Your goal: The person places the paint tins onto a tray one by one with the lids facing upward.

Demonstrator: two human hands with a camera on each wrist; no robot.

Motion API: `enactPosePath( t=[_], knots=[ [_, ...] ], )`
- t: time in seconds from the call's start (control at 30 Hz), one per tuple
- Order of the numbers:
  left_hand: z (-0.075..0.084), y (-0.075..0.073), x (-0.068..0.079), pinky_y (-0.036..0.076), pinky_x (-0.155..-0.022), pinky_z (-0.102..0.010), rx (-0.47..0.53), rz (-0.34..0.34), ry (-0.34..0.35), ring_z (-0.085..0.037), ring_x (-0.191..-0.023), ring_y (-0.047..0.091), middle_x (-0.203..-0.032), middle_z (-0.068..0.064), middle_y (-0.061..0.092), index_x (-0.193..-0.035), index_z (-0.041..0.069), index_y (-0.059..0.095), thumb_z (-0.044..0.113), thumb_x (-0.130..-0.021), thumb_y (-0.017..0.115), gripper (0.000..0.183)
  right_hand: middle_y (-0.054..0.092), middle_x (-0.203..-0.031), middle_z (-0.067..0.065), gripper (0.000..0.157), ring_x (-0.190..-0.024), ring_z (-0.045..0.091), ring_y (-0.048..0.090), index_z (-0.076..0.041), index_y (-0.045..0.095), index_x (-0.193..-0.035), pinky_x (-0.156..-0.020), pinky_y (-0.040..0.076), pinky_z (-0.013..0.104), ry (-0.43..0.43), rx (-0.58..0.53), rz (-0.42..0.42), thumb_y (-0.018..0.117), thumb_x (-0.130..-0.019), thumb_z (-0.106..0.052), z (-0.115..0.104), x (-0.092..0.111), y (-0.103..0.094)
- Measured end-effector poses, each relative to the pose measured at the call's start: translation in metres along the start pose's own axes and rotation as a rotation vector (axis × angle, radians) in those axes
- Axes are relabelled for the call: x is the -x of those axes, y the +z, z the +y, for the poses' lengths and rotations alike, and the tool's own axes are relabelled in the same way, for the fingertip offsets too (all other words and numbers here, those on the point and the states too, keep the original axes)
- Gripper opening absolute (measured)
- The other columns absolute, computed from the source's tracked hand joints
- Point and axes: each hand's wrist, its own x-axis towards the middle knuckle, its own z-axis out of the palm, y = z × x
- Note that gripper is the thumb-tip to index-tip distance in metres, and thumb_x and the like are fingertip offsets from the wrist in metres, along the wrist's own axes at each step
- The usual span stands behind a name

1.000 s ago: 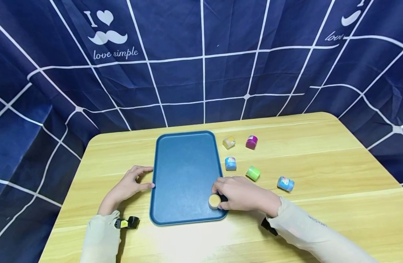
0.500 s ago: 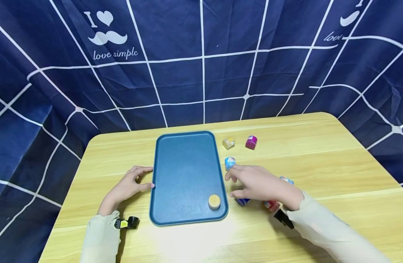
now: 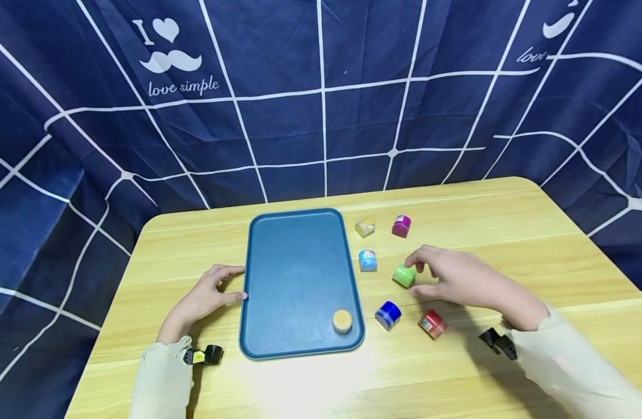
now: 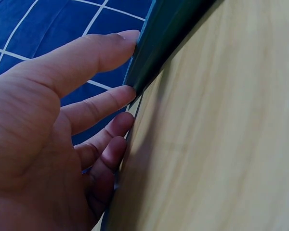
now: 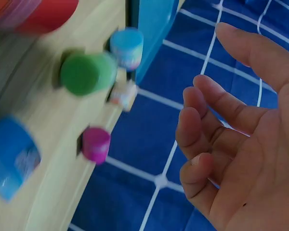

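Note:
My left hand [image 3: 201, 301] rests beside the dark blue tray [image 3: 300, 279], its thumb and index finger touching the left rim, as the left wrist view also shows. On the tray's lower right corner stands a small jar with a tan top [image 3: 342, 321]. My right hand [image 3: 451, 278] hovers at the green jar [image 3: 404, 276], thumb and fingers spread with a gap between them. In the right wrist view the palm [image 5: 245, 159] faces the camera, loosely bent fingers holding nothing, apart from the green jar [image 5: 84, 73].
Right of the tray lie a dark blue jar [image 3: 387, 315], a red jar [image 3: 433, 324], a light blue jar [image 3: 368, 261], a yellow jar [image 3: 365, 227] and a purple jar [image 3: 401, 226]. Another blue jar [image 5: 12, 156] shows in the right wrist view. A blue curtain [image 3: 279, 128] hangs behind.
My right hand has let go of the tan-topped jar on the tray and moved right to the green jar, uncovering the dark blue and red jars. The left hand stays put.

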Motion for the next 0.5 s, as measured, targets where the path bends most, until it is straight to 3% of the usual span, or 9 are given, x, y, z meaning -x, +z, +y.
enactPosePath(
  t=[0.27, 0.5],
  knots=[
    [-0.001, 0.0, 0.0, 0.032, -0.104, -0.057, 0.01, -0.008, -0.008, -0.035, -0.126, 0.036, -0.135, -0.015, 0.046, -0.14, 0.008, 0.05, 0.034, -0.083, 0.075, 0.067, 0.061, -0.092, 0.0, 0.044, -0.069, 0.007, 0.048, -0.007, 0.063, -0.113, -0.058, 0.04, 0.022, 0.065, -0.025, 0.042, 0.077, -0.081, -0.034, 0.027, 0.018, -0.006],
    [-0.001, 0.0, -0.001, 0.032, -0.104, -0.057, 0.002, -0.01, -0.005, -0.035, -0.125, 0.036, -0.135, -0.015, 0.046, -0.14, 0.009, 0.05, 0.035, -0.083, 0.075, 0.067, 0.062, -0.093, 0.002, 0.051, -0.078, 0.012, 0.053, -0.005, 0.062, -0.115, -0.062, 0.043, 0.026, 0.147, -0.032, 0.019, 0.077, -0.08, -0.04, 0.046, 0.028, -0.002]
  ],
)
